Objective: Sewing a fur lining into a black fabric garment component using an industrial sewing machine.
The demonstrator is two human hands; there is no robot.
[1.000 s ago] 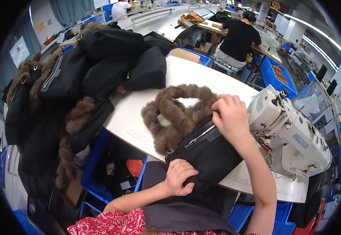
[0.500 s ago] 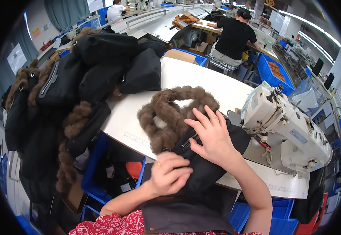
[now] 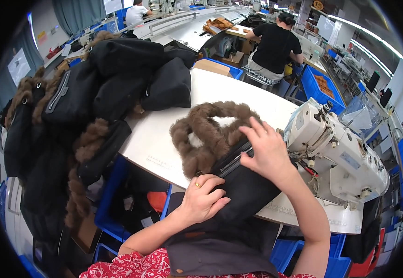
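A black bag (image 3: 243, 194) with brown fluffy fur handles (image 3: 206, 127) lies partly on the white table in front of me, its near part over my lap. A zipper (image 3: 235, 162) runs along its top edge. My left hand (image 3: 204, 200) is closed, its bent fingers on the bag's left top corner by the zipper end; the fingertips are partly hidden. At the right end of the zipper, my right hand (image 3: 270, 150) rests over the bag's edge. Its fingers reach toward the fur and its thumb stands apart, so it is open.
A white sewing machine (image 3: 338, 148) stands close at my right. Many similar black bags with fur (image 3: 118, 78) are heaped at the left. Below the white table (image 3: 252, 99) are blue crates (image 3: 111, 208). A person in black (image 3: 275, 46) sits working further back.
My left hand has come up onto the bag's corner at the zipper. My right hand has shifted right and slightly down. The bag and fur have moved a little right; the zipper shows more.
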